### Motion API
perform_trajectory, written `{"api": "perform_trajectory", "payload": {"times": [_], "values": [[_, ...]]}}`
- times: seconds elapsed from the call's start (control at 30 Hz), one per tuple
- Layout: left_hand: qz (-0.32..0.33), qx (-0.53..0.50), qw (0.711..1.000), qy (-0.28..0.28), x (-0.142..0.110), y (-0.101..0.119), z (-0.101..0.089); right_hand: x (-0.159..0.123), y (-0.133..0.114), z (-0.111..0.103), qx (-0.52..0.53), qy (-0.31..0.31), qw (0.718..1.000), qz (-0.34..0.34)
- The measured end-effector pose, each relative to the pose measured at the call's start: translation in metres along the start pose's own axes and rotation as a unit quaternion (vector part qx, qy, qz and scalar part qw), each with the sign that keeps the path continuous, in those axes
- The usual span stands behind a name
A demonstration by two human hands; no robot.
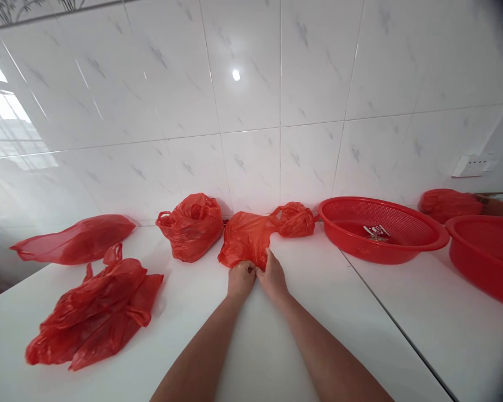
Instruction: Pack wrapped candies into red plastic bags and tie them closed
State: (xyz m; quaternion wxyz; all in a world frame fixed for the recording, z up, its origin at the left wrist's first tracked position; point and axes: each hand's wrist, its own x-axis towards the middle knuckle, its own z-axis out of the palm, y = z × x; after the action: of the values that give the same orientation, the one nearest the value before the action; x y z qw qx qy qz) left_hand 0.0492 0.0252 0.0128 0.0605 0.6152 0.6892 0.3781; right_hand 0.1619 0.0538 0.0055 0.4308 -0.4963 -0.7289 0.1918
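A red plastic bag (247,237) lies on the white table, in the middle of the head view. Its near edge is pinched by my left hand (242,277), whose fingers are closed on the film. My right hand (273,273) is closed on the same edge, thumb up against the bag. The two hands almost touch. Behind the bag's right side sits a smaller bunched red bag (295,219). To its left stands a fuller red bag (195,226) with loop handles. What the middle bag contains, if anything, is hidden.
A pile of crumpled red bags (100,307) lies at left, before a long red bag (75,240). At right are a red plastic basket (381,251) holding a small packet (377,232) and another red basket (486,268). A tiled wall (251,162) closes off the back.
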Motion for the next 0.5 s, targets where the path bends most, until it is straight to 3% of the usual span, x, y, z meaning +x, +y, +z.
{"api": "perform_trajectory", "payload": {"times": [0.1, 0.23, 0.33, 0.5], "values": [[0.030, 0.007, 0.999, 0.013, -0.012, 0.006, -0.006, 0.000, 0.002, -0.004, -0.002, -0.036, 0.999, -0.012], [0.039, 0.035, 0.994, 0.099, -0.015, 0.010, -0.021, -0.005, 0.000, -0.011, 0.013, -0.030, 0.998, -0.047], [-0.014, 0.039, 0.990, 0.132, -0.011, 0.001, -0.030, -0.012, -0.007, -0.016, 0.031, -0.034, 0.995, -0.092], [-0.118, -0.003, 0.986, 0.114, -0.001, -0.032, -0.041, -0.027, -0.028, -0.018, 0.062, -0.032, 0.975, -0.209]]}}
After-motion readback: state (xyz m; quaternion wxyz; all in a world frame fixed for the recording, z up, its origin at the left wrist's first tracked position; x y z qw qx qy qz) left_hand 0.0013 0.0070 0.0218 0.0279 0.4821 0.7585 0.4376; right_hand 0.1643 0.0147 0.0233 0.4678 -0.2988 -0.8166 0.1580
